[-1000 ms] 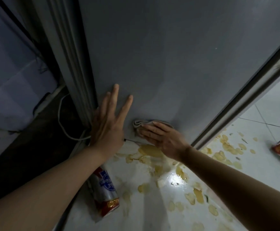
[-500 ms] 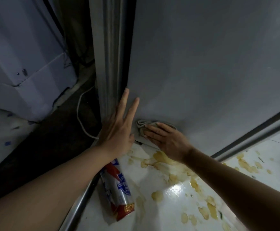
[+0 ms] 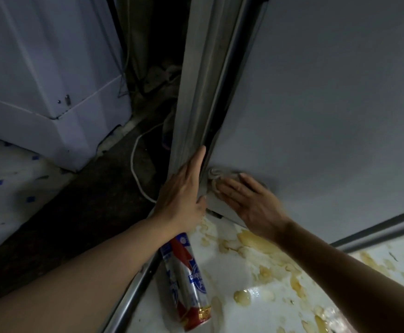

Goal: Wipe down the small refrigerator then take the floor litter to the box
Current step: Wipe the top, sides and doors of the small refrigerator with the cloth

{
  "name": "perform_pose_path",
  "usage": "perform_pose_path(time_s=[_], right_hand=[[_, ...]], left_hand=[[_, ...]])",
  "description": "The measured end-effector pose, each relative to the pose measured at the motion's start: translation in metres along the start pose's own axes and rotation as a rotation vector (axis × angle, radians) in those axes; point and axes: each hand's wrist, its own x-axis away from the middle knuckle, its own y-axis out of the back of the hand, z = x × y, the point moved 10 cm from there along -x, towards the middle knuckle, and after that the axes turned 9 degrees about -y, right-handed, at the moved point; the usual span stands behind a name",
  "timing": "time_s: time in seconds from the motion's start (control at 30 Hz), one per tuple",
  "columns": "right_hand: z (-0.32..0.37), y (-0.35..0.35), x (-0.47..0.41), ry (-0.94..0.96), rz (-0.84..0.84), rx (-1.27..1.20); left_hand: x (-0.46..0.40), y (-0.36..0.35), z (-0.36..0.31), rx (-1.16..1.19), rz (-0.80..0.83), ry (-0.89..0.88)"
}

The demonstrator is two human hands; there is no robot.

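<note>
A: Where the white cabinet stands at left, what follows?
B: Dark floor, a cord, then the fridge.
A: Hands?
B: Left hand flat, fingers together on its corner; right hand spread, pressing the cloth low. A can lies on stained tile.
A: Changed?
B: Both hands are nearer the edge.

Smooth, matt grey painted side on the refrigerator, with a dull ribbed rubbery seal along its corner edge. Soft, crumpled grey cloth pressed against that panel low down. Glossy white tile floor, wet-looking with yellowish smears. Shiny printed metal can lying near the floor's left edge. Smooth white plastic-looking cable on rough dark ground.
</note>
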Motion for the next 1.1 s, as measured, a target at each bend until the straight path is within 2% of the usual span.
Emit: perform_pose_path(time_s=[0.13, 0.23, 0.37, 0.5, 0.77, 0.87, 1.1], right_hand=[[-0.065, 0.070, -0.010, -0.260, -0.402, -0.181], [-0.071, 0.088, -0.025, -0.299, -0.510, -0.158], [-0.028, 0.058, -0.032, -0.202, -0.421, -0.036], [0.021, 0.006, -0.039, -0.041, -0.189, 0.025], [0.094, -0.069, -0.045, 0.172, 0.137, 0.059], [0.104, -0.078, -0.046, 0.173, 0.186, 0.051], [0.086, -0.079, -0.011, 0.114, 0.123, 0.041]], left_hand=[[0.011, 0.008, 0.014, 0.031, -0.064, 0.088], [0.016, 0.003, 0.024, 0.054, -0.061, 0.145], [0.026, 0.005, 0.038, 0.032, -0.094, 0.200], [0.034, 0.007, 0.052, -0.058, -0.069, 0.212], [0.037, -0.007, 0.054, -0.117, 0.017, 0.150], [0.036, -0.015, 0.048, -0.115, 0.071, 0.133], [0.028, -0.022, 0.038, -0.107, 0.109, 0.114]])
